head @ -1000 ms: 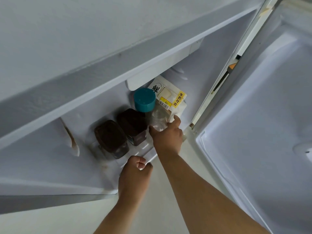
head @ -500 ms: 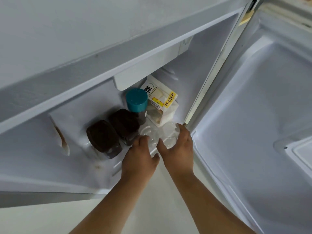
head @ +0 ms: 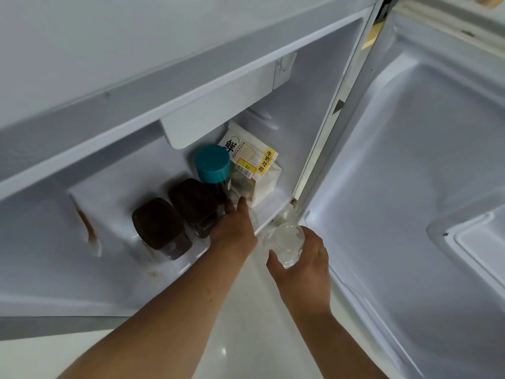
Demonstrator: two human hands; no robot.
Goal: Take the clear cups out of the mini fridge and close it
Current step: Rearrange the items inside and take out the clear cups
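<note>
The mini fridge stands open, and I look down into its bottom compartment. My right hand is shut on a clear cup and holds it just outside the fridge's front edge, near the door hinge. My left hand reaches inside, its fingers closed over a second clear cup. Only a faint rim of that cup shows at the hand's right side. The fridge door is swung wide to the right.
Inside, left of my left hand, stand two dark brown jars and a teal-lidded bottle. A white bread bag leans at the back. A white drip tray hangs overhead. Pale floor lies below.
My right hand has drawn its clear cup back out of the fridge toward me. My left hand has pushed further in, over the second cup.
</note>
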